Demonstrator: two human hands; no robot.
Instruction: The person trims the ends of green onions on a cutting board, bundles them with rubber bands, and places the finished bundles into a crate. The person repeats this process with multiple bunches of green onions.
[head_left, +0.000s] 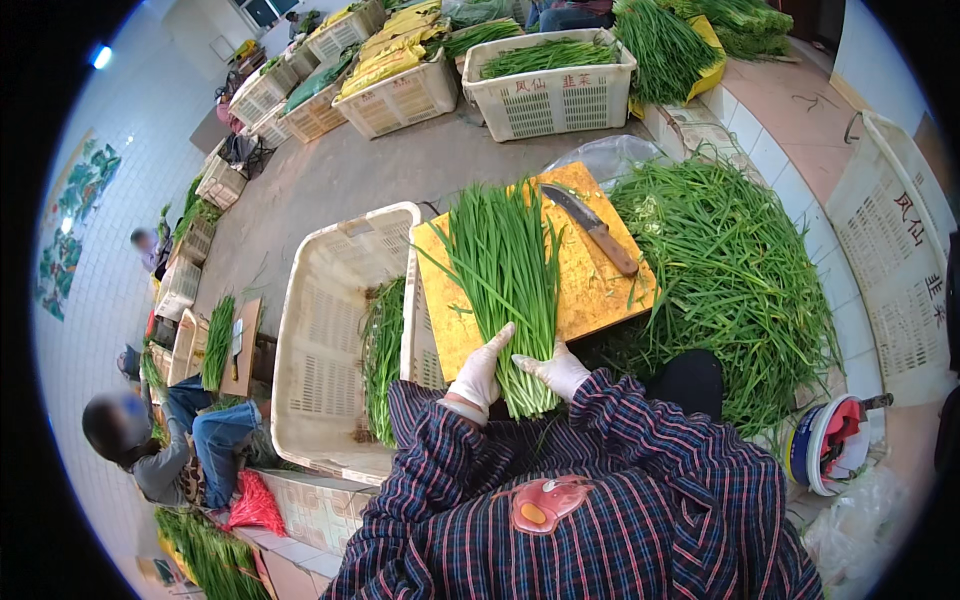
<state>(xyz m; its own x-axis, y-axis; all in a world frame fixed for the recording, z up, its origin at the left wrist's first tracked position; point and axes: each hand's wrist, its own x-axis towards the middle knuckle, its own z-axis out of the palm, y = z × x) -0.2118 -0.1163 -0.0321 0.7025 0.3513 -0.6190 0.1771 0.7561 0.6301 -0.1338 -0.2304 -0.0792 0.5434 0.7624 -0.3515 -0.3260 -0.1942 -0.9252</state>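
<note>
A thick bunch of green garlic chives (510, 262) lies over the left part of a yellow cutting board (592, 300), its pale cut ends towards me. My left hand (480, 371), in a white glove, grips the bunch from the left near those ends. From the right, my right hand (556, 369), also gloved, closes round it with the thumb on top. A knife with a dark blade and wooden handle (613, 251) rests on the board's right part, apart from both hands. Small green scraps lie around it.
Left of the board stands a white plastic crate (322, 375) with chives (386, 360) inside. A large heap of loose chives (735, 285) is at the right, near a round tub (821, 446). Further left a person (172, 450) sits by another board. More crates (551, 101) stand behind.
</note>
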